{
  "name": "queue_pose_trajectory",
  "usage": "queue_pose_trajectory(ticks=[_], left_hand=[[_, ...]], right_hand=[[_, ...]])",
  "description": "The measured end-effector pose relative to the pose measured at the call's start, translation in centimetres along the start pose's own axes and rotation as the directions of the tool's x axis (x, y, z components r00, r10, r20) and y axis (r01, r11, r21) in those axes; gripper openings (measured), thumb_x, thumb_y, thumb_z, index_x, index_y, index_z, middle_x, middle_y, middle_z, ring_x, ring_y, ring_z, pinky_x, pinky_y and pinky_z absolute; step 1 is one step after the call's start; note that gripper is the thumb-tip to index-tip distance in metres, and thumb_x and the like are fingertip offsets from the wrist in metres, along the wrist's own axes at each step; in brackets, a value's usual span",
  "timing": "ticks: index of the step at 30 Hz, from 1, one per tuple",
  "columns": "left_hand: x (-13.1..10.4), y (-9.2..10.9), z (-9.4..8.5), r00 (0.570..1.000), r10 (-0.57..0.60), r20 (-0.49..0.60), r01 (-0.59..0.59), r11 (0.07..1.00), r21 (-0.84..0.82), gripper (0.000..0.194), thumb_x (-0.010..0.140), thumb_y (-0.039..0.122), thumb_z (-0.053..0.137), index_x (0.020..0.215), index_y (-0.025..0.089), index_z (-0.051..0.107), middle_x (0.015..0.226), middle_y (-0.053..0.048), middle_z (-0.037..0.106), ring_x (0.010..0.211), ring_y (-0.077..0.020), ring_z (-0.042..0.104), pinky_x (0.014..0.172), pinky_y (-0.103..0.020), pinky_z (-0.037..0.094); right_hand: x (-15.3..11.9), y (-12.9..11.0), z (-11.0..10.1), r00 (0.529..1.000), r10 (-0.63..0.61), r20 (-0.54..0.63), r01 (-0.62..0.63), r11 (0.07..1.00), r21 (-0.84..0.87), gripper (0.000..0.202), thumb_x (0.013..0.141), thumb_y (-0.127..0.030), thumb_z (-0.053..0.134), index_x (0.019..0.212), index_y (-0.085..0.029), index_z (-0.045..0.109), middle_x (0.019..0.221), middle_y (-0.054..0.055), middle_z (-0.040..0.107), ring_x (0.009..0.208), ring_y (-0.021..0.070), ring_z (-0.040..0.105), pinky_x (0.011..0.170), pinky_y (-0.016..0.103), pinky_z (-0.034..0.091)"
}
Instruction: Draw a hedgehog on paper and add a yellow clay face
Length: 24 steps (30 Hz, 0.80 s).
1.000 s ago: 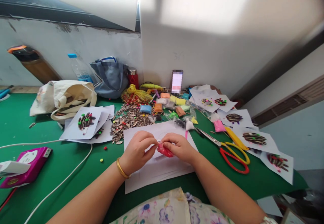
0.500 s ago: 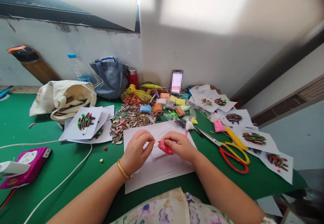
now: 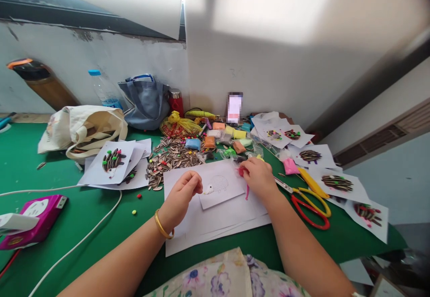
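Note:
In the middle, a small sheet with a hedgehog drawing (image 3: 220,183) lies on larger white paper (image 3: 215,225). The drawn animal has a dark eye and a whitish snout. My left hand (image 3: 181,197), gold bangle at its wrist, hovers at the drawing's left edge with thumb and fingers pressed together; anything between them is too small to make out. Over the paper's upper right corner, my right hand (image 3: 258,178) has its fingers closed on a packet of red clay (image 3: 241,171), mostly covered by them. Below that hand, a thin pink tool (image 3: 247,192) partly shows.
Striped sunflower seeds (image 3: 174,156) are heaped behind the paper, beside several coloured clay packs (image 3: 210,142). Scissors (image 3: 311,207) and a yellow cutter (image 3: 312,182) lie at right. Finished seed pictures (image 3: 114,162) flank both sides. A white cable (image 3: 83,238) crosses the left.
My right hand has moved right and away from me with the red clay packet, parting from my left hand. The hedgehog drawing is now uncovered. My left hand has barely moved.

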<state>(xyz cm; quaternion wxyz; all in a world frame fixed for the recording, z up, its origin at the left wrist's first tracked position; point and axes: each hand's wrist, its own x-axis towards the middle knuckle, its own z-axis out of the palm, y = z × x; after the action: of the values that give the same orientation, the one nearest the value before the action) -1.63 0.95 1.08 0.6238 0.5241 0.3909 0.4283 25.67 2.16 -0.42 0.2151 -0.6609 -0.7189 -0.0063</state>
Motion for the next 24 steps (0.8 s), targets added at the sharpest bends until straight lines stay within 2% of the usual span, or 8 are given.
queue_pose_trajectory(ticks=[4, 7, 11, 16, 20, 24], left_hand=[[0.0, 0.1, 0.2, 0.999, -0.027, 0.028, 0.03, 0.992, -0.119, 0.031, 0.092, 0.046, 0.052, 0.076, 0.02, 0.05, 0.072, 0.002, 0.048, 0.065, -0.0125, 0.047, 0.064, -0.028, 0.043], [0.0, 0.3, 0.4, 0.999, -0.012, 0.041, 0.016, 0.994, -0.107, 0.035, 0.092, 0.045, 0.05, 0.069, 0.02, 0.047, 0.067, 0.002, 0.045, 0.061, -0.0119, 0.044, 0.06, -0.027, 0.041], [0.0, 0.3, 0.4, 0.998, -0.024, 0.055, 0.026, 0.999, -0.029, 0.041, 0.092, 0.05, 0.05, 0.065, 0.019, 0.047, 0.066, 0.001, 0.046, 0.059, -0.0121, 0.044, 0.059, -0.027, 0.041], [-0.1, 0.4, 0.3, 0.997, -0.037, 0.066, 0.037, 0.999, 0.004, 0.03, 0.083, 0.046, 0.066, 0.077, 0.018, 0.056, 0.075, -0.001, 0.055, 0.069, -0.0133, 0.051, 0.068, -0.027, 0.046], [-0.2, 0.5, 0.4, 0.998, -0.007, 0.066, -0.003, 0.987, 0.159, 0.034, 0.087, 0.048, 0.058, 0.072, 0.018, 0.058, 0.069, 0.0, 0.056, 0.067, -0.0141, 0.052, 0.069, -0.028, 0.045], [-0.3, 0.2, 0.7, 0.996, 0.01, 0.084, -0.034, 0.957, 0.289, 0.035, 0.085, 0.049, 0.059, 0.07, 0.017, 0.061, 0.065, 0.0, 0.058, 0.065, -0.0147, 0.052, 0.065, -0.027, 0.044]], right_hand=[[-0.4, -0.4, 0.1, 1.0, -0.002, -0.028, 0.002, 1.0, 0.02, 0.037, 0.076, -0.007, 0.053, 0.105, -0.024, 0.07, 0.101, 0.007, 0.064, 0.099, 0.0241, 0.057, 0.087, 0.039, 0.037], [-0.5, -0.8, 0.0, 0.994, -0.012, -0.11, 0.022, 0.996, 0.087, 0.045, 0.076, -0.008, 0.053, 0.115, -0.023, 0.067, 0.109, 0.008, 0.063, 0.102, 0.0257, 0.057, 0.091, 0.041, 0.039], [-0.7, -2.0, -0.1, 0.981, -0.067, -0.184, 0.105, 0.973, 0.204, 0.039, 0.079, -0.011, 0.053, 0.114, -0.021, 0.068, 0.109, 0.01, 0.062, 0.102, 0.0265, 0.058, 0.093, 0.043, 0.042], [-1.7, -4.9, 0.0, 0.958, -0.192, -0.211, 0.261, 0.891, 0.373, 0.031, 0.086, -0.017, 0.055, 0.114, -0.023, 0.067, 0.105, 0.009, 0.063, 0.101, 0.0258, 0.058, 0.09, 0.042, 0.046], [-2.8, -7.3, -0.1, 0.94, -0.267, -0.215, 0.34, 0.806, 0.484, 0.022, 0.089, -0.025, 0.061, 0.11, -0.026, 0.067, 0.099, 0.007, 0.064, 0.097, 0.0239, 0.059, 0.087, 0.041, 0.046], [-3.6, -8.8, 0.0, 0.935, -0.291, -0.204, 0.355, 0.735, 0.577, 0.016, 0.089, -0.032, 0.065, 0.104, -0.025, 0.069, 0.092, 0.006, 0.063, 0.09, 0.0217, 0.059, 0.082, 0.038, 0.047]])
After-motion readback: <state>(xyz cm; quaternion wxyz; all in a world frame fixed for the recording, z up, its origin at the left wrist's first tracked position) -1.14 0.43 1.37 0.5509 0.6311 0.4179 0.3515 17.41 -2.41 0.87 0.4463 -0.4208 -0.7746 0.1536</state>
